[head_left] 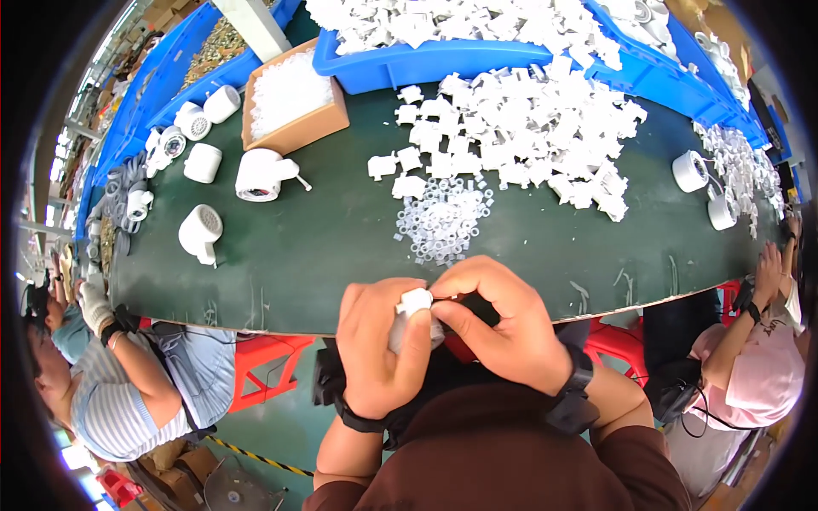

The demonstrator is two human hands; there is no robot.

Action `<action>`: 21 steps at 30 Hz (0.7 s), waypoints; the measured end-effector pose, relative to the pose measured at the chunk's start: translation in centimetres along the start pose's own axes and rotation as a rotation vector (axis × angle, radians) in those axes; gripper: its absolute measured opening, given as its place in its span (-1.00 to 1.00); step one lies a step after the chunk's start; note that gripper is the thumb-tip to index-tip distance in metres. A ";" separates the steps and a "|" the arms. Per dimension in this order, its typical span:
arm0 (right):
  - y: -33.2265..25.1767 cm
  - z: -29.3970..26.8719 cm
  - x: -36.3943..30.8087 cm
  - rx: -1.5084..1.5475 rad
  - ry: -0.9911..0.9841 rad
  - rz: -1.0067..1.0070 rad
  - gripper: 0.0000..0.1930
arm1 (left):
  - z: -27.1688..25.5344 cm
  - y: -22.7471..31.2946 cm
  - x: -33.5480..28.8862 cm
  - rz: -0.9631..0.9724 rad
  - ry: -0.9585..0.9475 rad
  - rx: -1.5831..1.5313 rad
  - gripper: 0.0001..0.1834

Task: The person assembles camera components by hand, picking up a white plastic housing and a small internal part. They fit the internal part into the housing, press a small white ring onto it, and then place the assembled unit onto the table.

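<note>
Two-handed work on a white part (415, 301)

The left hand (375, 349) grasps the white part at the near edge of the green table (324, 255); the right hand (503, 328) brings thumb and forefinger to its side, anything between them being indiscernible. A steady left grip and light, square fingertip pressure probably serve best. Beyond lie translucent rings (443, 221), loose white fittings (528, 128) and a blue bin (409, 68).

from far away i see a dark green table (332, 243); on it lie piled white parts (520, 128), small pale rings (443, 219), white rounded housings (266, 172), a cardboard box (308, 130) and a blue bin (409, 68).
</note>
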State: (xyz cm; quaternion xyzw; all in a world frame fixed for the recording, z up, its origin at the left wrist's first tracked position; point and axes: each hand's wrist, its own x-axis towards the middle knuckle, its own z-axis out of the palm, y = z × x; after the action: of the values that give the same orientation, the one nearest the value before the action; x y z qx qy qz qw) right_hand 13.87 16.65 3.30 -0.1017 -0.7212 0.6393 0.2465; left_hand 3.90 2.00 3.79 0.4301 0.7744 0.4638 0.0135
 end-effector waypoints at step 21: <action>-1.4 -4.7 2.2 0.058 -0.053 0.334 -0.87 | -0.2 0.7 0.4 0.036 -0.070 0.222 -0.64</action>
State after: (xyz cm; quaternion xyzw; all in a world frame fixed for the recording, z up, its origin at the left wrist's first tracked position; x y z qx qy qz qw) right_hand 14.47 21.50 5.46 -0.1960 -0.6817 0.6944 0.1207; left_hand 4.06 2.29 4.58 0.4586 0.8123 0.3601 -0.0157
